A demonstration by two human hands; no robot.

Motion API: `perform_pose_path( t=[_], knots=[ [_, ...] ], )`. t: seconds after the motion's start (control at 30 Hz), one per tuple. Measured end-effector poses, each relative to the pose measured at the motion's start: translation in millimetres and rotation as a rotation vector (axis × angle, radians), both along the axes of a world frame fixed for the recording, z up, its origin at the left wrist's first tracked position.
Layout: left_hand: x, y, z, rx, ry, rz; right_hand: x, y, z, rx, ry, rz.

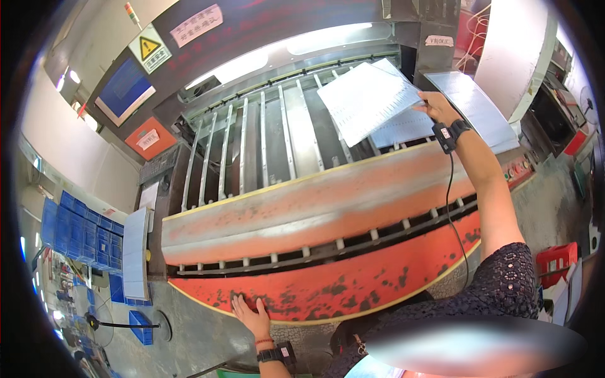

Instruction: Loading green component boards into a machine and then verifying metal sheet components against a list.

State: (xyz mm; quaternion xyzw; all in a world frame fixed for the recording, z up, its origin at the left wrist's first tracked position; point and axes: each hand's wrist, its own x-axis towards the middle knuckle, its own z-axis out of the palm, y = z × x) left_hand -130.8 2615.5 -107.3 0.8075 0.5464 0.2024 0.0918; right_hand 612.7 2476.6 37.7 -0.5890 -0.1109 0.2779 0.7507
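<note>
My right hand (438, 108) pinches the right corner of a thin white panel (367, 101) marked with fine rows of lines. The panel is tilted above the machine's metal bars, and a second white panel partly shows behind it. Beneath them is another pale panel (403, 131), largely covered. At the front, my left hand (252, 316) rests on the edge of the worn red curved apron (328, 296), fingers apart and holding nothing. Both wrists wear black straps with small boxes; a cable hangs from the right one.
A stack of pale panels (476, 107) lies right of the bars (263, 145). Another white stack (135, 252) stands at the left, near blue bins (82, 233). The machine has a screen (125, 91) at upper left and buttons (518, 169) at right. A small fan (165, 325) stands lower left.
</note>
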Motion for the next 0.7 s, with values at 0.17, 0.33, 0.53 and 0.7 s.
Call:
perform_pose_path(
  t=[0.17,0.33,0.53,0.7],
  knots=[
    [61,-59,-5,0.024,0.229,0.277,75,-32,-49,-0.086,0.006,0.082],
    [93,-72,-8,0.067,0.286,0.319,140,-57,-99,-0.722,-0.114,0.158],
    [90,-79,0,0.049,0.24,0.358,142,-49,-117,-0.698,-0.013,0.351],
    [100,-76,4,0.043,0.206,0.348,149,-53,-95,-0.623,0.027,0.209]
  ],
)
